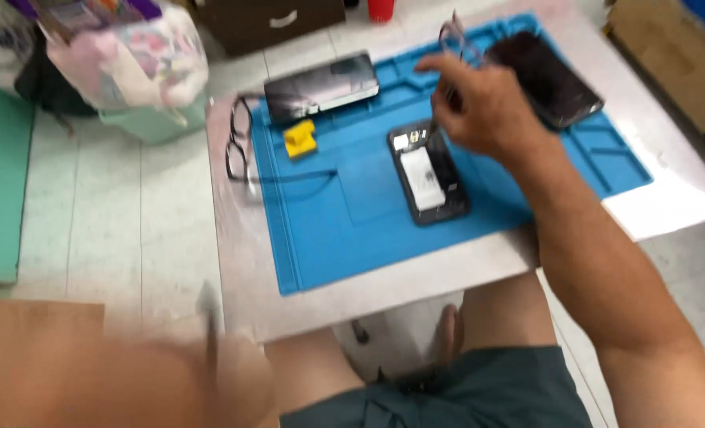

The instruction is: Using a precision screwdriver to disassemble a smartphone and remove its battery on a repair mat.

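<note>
I note a blue work mat [329, 230] with moulded compartments on a small white table [670, 190]. On its flat middle lies an opened phone [429, 173], back off, white battery exposed. My right hand [479, 107] is clamped on metal tweezers [453, 36] just above the phone's far end. My left hand [202, 372] is blurred at the near left; I cannot tell its grip.

The right hand [483, 107] holds thin metal tweezers [454, 47] just above an open phone [429, 170] that lies on a blue mat [337, 230]. Two more phones, one silver [321, 85] and one dark [555, 78], rest at the far side of the mat, with a small yellow block [300, 139] and glasses [240, 150] nearby. The left hand [210, 380] is a blur low down, holding something thin.
</note>
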